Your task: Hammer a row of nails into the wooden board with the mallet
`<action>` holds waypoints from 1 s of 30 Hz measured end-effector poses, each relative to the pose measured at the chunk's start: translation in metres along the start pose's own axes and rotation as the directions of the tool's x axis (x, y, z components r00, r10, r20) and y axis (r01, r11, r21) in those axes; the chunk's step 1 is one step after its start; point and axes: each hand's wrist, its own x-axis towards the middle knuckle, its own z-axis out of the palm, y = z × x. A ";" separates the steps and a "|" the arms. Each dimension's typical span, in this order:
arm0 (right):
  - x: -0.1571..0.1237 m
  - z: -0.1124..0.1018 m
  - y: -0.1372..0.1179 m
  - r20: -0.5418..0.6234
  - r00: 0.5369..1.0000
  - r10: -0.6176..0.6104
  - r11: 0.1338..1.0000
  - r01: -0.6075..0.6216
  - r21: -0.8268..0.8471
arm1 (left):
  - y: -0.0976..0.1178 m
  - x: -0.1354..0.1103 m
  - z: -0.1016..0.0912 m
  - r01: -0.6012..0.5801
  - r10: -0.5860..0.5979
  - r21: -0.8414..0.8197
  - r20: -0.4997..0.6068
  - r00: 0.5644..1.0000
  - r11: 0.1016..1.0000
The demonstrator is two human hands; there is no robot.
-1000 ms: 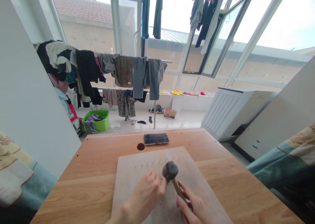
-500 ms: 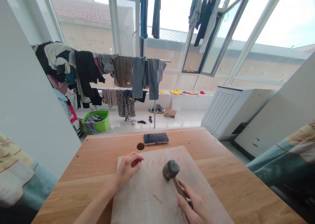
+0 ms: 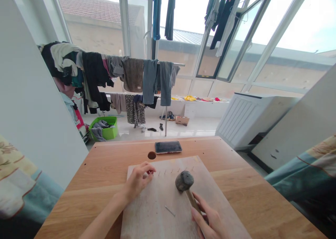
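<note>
My right hand is wrapped round the wooden handle of a mallet with a dark, worn head, held over the pale board. At the board's far left, my left hand pinches a nail, mostly hidden by the fingertips, against the surface. To the right of those fingers, several thin nails stand in a row across the board's far part, some of them leaning. One loose nail lies flat near the board's middle, left of the mallet handle.
Beneath the board is a wooden table with a round hole near its far edge. A phone lies beside that hole. Beyond stand a laundry rack, a green basket and a white cabinet-like unit. Curtains hang at both sides.
The whole view has shifted slightly, moving the scene a little to the right. Both hands keep nearly the same places over the board, and the mallet stays raised.
</note>
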 end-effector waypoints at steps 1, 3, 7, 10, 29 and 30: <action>0.000 0.000 0.000 0.001 1.000 0.005 1.000 -0.005 -0.005 | 0.000 0.000 0.000 -0.003 0.003 0.009 0.010 1.000 1.000; 0.000 0.003 0.001 0.009 1.000 0.021 1.000 -0.021 0.000 | 0.001 0.000 0.001 -0.004 0.003 0.023 0.025 1.000 1.000; 0.002 0.015 -0.008 0.045 0.999 0.016 0.997 -0.019 0.068 | 0.000 0.000 0.001 0.023 -0.024 0.028 0.030 0.999 0.999; 0.008 0.027 -0.026 0.100 0.994 -0.036 0.993 0.024 0.117 | -0.004 0.000 0.003 0.065 -0.066 0.014 0.020 0.998 0.998; 0.028 0.059 -0.072 0.325 0.932 -0.162 0.986 0.140 0.091 | -0.011 0.002 0.005 0.033 -0.033 -0.011 -0.003 0.999 0.999; 0.029 0.059 -0.073 0.327 0.932 -0.158 0.987 0.136 0.089 | -0.011 0.001 0.006 0.032 -0.032 -0.009 -0.002 0.999 0.999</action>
